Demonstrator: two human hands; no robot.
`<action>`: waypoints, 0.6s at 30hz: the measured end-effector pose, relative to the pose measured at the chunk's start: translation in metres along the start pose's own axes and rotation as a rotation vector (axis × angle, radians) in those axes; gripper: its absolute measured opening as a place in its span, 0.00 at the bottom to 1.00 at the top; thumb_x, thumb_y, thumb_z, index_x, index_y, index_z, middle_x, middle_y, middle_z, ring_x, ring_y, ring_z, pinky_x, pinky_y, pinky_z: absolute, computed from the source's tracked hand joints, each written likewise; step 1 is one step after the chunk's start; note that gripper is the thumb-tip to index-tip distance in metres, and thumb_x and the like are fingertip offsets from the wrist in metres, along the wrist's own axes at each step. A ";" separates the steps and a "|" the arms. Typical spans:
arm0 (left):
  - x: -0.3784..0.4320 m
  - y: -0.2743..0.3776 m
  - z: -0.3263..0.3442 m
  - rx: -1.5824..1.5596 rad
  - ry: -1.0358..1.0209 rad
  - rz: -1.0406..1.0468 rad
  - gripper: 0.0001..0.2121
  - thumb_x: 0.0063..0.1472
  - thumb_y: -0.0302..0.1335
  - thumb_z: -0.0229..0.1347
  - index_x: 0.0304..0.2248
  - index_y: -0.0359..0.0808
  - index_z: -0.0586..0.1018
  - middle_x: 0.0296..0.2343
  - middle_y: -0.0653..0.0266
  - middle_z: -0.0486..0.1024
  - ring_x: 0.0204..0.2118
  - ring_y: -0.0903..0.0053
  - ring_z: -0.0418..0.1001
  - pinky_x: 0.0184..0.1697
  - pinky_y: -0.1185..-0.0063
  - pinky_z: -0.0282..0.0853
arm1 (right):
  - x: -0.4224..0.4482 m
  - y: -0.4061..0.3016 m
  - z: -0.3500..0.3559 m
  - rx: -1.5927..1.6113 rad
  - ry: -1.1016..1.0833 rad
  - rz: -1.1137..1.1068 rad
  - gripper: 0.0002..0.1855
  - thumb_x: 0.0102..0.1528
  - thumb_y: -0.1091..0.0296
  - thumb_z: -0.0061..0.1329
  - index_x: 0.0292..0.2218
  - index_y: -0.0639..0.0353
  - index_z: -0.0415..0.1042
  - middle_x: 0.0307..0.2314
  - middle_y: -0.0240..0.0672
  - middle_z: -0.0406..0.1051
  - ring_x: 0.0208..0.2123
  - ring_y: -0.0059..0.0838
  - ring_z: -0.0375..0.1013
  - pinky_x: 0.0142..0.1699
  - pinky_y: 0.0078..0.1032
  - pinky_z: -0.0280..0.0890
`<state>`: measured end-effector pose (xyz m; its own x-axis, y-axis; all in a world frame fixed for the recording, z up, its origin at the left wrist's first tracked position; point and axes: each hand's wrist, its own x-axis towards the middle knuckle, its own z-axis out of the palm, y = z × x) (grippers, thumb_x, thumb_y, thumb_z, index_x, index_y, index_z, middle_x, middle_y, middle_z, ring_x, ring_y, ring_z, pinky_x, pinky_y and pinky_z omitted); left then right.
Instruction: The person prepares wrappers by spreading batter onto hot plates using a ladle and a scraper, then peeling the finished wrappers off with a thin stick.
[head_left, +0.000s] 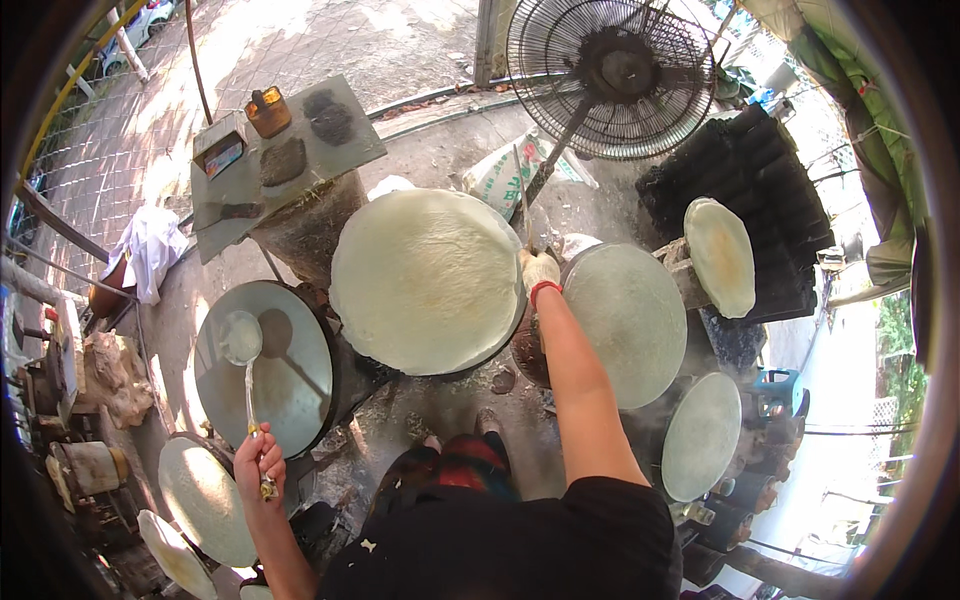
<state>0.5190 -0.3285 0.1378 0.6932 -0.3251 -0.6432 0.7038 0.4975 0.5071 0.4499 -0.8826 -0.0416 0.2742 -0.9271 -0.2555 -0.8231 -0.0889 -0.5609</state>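
My left hand (260, 463) grips the handle of a ladle (241, 339), whose bowl with pale batter is over a bare round griddle (217, 382). My right hand (537, 266), in a pale glove with a red band at the wrist, is between two griddles and closed around a thin tool (523, 196) that looks like a stick or blade. Left of that hand, a large pale flatbread (427, 281) covers the central griddle. On its other side, thin batter or flatbread (628, 326) covers another griddle. Its surface looks smooth.
A standing fan (622, 69) is ahead, near a printed sack (495, 176). At the left, a slab table (345, 150) bears an orange container (268, 112). More flatbreads lie on rounds at the right (701, 436) and lower left (206, 499). One flatbread (718, 257) rests beside a dark stack (765, 217).
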 end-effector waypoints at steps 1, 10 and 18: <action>0.001 -0.002 0.000 -0.004 0.009 -0.003 0.08 0.62 0.22 0.41 0.39 0.27 0.65 0.18 0.68 0.60 0.12 0.88 0.55 0.09 0.88 0.56 | 0.003 0.000 0.005 0.004 -0.019 0.028 0.22 0.49 0.49 0.46 0.39 0.55 0.76 0.33 0.51 0.73 0.41 0.47 0.71 0.45 0.36 0.64; 0.004 -0.011 0.012 -0.042 0.042 -0.023 0.07 0.62 0.22 0.42 0.39 0.28 0.65 0.18 0.69 0.58 0.13 0.88 0.55 0.10 0.88 0.53 | -0.001 0.015 0.011 0.410 -0.035 -0.143 0.20 0.48 0.58 0.49 0.40 0.60 0.74 0.32 0.43 0.75 0.35 0.35 0.73 0.42 0.28 0.64; 0.004 -0.011 0.024 -0.060 0.023 -0.039 0.07 0.61 0.22 0.43 0.38 0.28 0.66 0.18 0.69 0.58 0.13 0.88 0.55 0.11 0.89 0.53 | -0.055 0.036 -0.003 0.158 -0.052 -0.007 0.29 0.46 0.48 0.51 0.39 0.67 0.73 0.34 0.53 0.73 0.39 0.46 0.72 0.45 0.32 0.64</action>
<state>0.5175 -0.3547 0.1433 0.6613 -0.3272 -0.6750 0.7193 0.5320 0.4468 0.4035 -0.8355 -0.0457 0.3080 -0.9064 -0.2892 -0.7340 -0.0330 -0.6783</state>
